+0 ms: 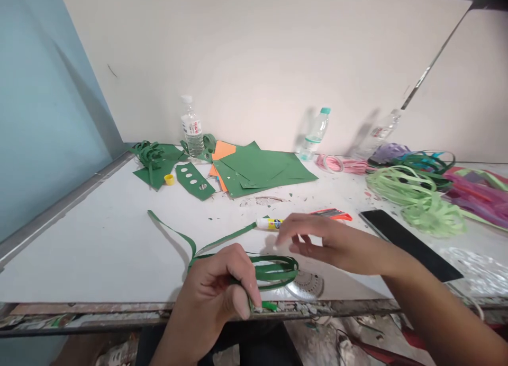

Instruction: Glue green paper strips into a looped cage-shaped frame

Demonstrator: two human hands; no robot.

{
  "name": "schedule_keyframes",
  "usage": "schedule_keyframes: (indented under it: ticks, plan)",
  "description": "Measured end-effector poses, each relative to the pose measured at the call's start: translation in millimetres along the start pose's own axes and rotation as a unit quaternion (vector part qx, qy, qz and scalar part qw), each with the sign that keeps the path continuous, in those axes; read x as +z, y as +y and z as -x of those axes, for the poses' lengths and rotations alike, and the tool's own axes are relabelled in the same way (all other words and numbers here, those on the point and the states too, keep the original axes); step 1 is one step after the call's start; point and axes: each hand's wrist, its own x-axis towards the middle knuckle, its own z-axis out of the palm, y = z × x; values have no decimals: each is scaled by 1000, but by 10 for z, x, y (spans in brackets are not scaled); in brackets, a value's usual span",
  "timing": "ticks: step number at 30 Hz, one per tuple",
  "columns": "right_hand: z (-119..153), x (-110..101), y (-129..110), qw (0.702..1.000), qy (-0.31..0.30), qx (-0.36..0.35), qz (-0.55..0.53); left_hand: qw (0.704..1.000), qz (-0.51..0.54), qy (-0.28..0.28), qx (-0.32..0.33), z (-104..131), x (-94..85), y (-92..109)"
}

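Note:
My left hand (220, 286) is closed at the table's front edge, pinching a bundle of looped green paper strips (273, 273). Two loose strip ends stretch away from the bundle, one to the far left and one toward a glue stick (270, 224). My right hand (317, 239) hovers beside the glue stick with its fingers slightly curled and apart, and nothing shows in them. A clear protractor (307, 284) lies under and beside the loops. The orange-red cutter (335, 214) is partly hidden behind my right hand.
Green paper sheets (257, 170) lie at the back with a yellow cap (169, 180) and a punched green piece (194, 180) to their left. Bottles (193, 130) stand along the wall. At right are a black bar (410, 244) and light green strips (432, 212).

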Motion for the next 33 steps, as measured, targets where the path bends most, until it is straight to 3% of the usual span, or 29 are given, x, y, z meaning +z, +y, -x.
schedule_keyframes:
  ticks: [2, 5, 11, 17, 21, 23, 28, 33]
  plan:
    - [75, -85, 40, 996, -87, -3, -28, 1000, -30, -7, -6, -11, 9, 19]
    - [112, -103, 105, 991, -125, 0, -48, 997, -66, -11, -26, -34, 17, 57]
    - [86, -74, 101, 995, -66, -15, -69, 983, -167, -27, -66, -112, 58, 266]
    - [17, -224, -116, 993, -36, -49, -103, 944, -278, -128, -120, -328, 70, 634]
    - [-127, -249, -276, 977, -42, -111, -175, 914, -338, -187, -124, -556, -33, 837]
    - [-197, -231, -307, 969, -57, -108, -213, 901, -356, -216, -120, -678, -97, 906]
    - [-295, -181, -256, 963, -70, -54, -255, 908, -309, -245, -142, -907, -219, 972]
    - [-366, -179, -251, 953, -58, -47, -294, 910, -282, -255, -162, -998, -306, 960]
